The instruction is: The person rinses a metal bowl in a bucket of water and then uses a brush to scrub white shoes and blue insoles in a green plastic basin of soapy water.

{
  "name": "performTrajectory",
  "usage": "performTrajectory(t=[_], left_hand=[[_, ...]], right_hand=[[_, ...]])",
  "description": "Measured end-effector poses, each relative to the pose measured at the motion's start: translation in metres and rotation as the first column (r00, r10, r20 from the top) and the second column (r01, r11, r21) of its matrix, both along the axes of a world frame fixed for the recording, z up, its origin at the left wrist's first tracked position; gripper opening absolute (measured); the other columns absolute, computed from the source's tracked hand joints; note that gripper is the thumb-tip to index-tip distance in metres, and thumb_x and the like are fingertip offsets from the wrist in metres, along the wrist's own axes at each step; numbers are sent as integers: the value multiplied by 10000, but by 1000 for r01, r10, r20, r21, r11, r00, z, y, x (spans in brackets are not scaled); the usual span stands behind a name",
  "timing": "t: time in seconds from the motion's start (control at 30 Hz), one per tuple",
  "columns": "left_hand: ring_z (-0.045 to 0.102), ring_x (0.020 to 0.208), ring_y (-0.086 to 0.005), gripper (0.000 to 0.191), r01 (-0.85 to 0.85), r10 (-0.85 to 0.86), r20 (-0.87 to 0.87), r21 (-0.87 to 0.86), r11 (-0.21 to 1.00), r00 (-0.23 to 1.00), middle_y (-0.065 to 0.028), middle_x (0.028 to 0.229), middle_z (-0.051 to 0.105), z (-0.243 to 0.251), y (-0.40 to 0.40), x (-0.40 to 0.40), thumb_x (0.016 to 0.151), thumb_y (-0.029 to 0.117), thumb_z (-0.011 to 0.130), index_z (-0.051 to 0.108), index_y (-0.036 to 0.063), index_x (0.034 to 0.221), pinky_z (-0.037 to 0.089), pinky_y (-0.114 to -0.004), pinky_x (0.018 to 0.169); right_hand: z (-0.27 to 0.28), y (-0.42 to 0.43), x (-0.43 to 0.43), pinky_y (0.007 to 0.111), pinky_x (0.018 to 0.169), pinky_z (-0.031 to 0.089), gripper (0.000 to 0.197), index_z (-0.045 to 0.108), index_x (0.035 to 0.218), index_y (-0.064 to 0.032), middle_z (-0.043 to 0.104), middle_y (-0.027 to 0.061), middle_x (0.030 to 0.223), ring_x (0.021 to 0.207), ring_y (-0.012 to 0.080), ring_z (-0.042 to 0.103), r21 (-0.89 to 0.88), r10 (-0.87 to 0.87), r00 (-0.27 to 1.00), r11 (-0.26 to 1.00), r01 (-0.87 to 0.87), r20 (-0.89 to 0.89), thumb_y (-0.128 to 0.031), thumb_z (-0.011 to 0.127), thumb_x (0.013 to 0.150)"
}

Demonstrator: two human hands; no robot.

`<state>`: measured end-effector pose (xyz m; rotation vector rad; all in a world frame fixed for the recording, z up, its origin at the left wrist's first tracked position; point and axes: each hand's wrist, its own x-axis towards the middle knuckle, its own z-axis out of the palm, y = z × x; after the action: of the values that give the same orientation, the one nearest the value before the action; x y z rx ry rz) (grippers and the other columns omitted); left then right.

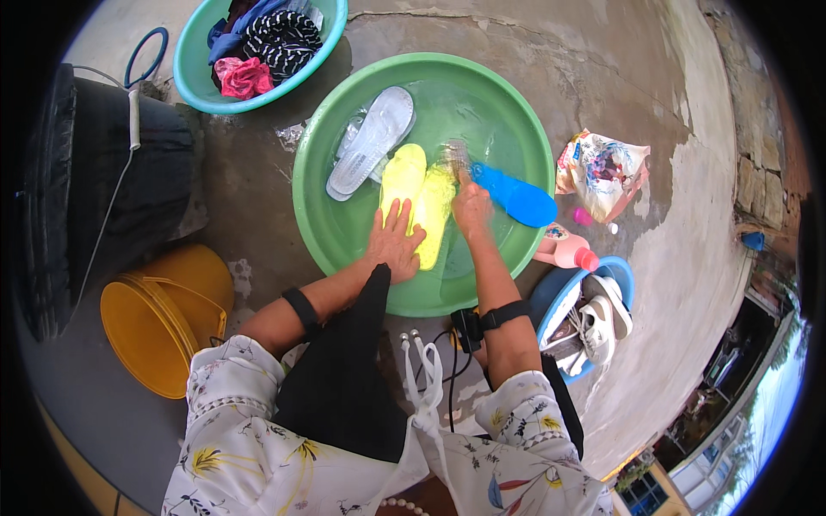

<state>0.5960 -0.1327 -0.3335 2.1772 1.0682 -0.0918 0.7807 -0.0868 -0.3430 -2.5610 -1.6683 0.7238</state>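
Note:
A pair of yellow slippers (408, 200) lies in a green plastic basin (310, 238) holding shallow water. My left hand (395, 248) rests flat across the lower part of the slippers, fingers spread and thumb on the right one. My right hand (473, 205) grips a scrub brush (457, 153), blurred, at the toe of the right slipper; its handle is mostly hidden by the hand. Just right of the brush, a blue slipper sole (516, 195) reaches to the basin's rim. Grey slippers (373, 143) lie partly stacked at the basin's left, over something clear.
A turquoise basin (187, 84) holds clothes. Left stand a black bucket (142, 161) and a tipped yellow bucket (193, 290). To the right are a detergent bag (603, 174), a pink bottle (564, 248) and a blue tub (623, 271) of shoes (600, 322). The concrete floor (645, 84) is wet.

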Motion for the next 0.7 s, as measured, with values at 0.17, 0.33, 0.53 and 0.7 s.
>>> performTrajectory(t=[0.17,0.33,0.53,0.7], left_hand=[[122,1332,-468,515,-31,31,1,-63,998,1000,-322,1416,164,1,-2,-17,714,252,527,463,52,1184,128,-614,1035],[146,1326,-461,507,14,-13,88,-9,1000,996,-315,1398,202,-1,3,-6,700,233,536,477,33,1162,130,-598,1045],[201,1311,-450,487,-12,11,94,7,1000,996,-308,1388,232,2,2,-6,689,208,528,489,30,1141,158,-565,1052],[425,1154,-411,464,-63,38,201,123,990,979,-251,1267,427,3,-3,-23,719,241,576,500,44,1132,320,-521,936]], right_hand=[[46,-43,-22,493,674,489,481,485,1273,-212,603,238,913,754,411,605,-3,187,973,982,-189,-137,-82,460,811],[32,-42,-41,461,643,501,537,425,1323,-240,595,206,884,747,386,619,-75,359,931,929,-363,-63,-107,496,808],[-11,21,-24,469,667,492,425,526,1154,-77,610,235,857,730,400,614,120,206,975,969,-214,80,-238,624,773],[15,-8,-18,451,719,464,370,564,915,32,609,237,808,760,435,586,41,-284,910,950,309,-302,-295,661,769]])
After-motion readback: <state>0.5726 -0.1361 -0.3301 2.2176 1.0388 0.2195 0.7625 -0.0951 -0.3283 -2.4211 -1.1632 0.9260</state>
